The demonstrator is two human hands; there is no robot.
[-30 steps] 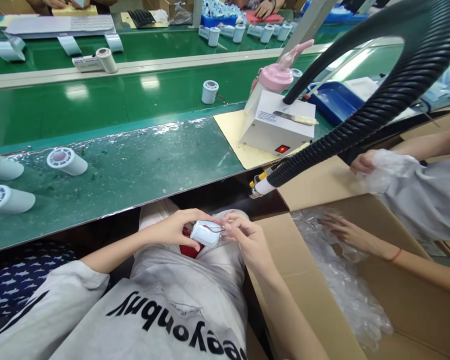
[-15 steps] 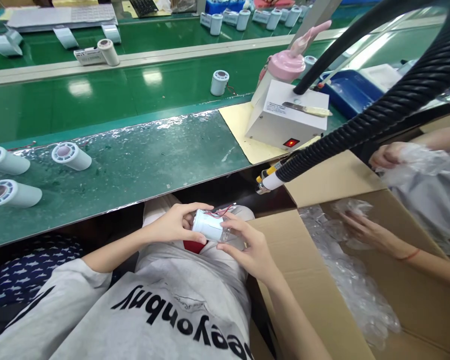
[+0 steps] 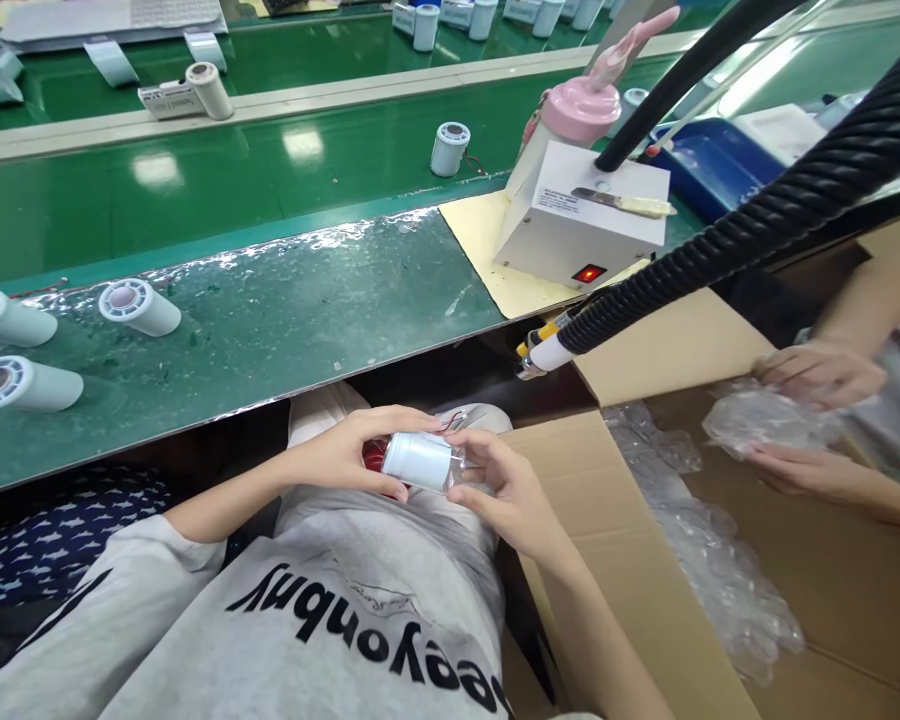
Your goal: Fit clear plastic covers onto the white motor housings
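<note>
A: Where is the pale blue cylinder (image 3: 418,461) held?

B: Above the lap (image 3: 450,515), on its side between both hands. Its left end is spanned by the left hand (image 3: 349,448), thumb below and fingers above, closed to the cylinder's width.

A: And the right hand (image 3: 514,490)?

B: It is curled, half closed, around a clear plastic piece (image 3: 457,468) at the other end; how firmly cannot be told.

A: How should it be handled?

B: Probably as something rigid, fairly light and smooth enough to slip. It is best gripped around the barrel; the thin red wire (image 3: 456,420) should not be pulled, and the plastic looks easily dented.

A: What is found further out?

B: Similar cylinders (image 3: 141,307) are laid on the green bench (image 3: 307,330); at the right, clear plastic pieces (image 3: 712,570) are piled in a cardboard box (image 3: 600,530).
</note>
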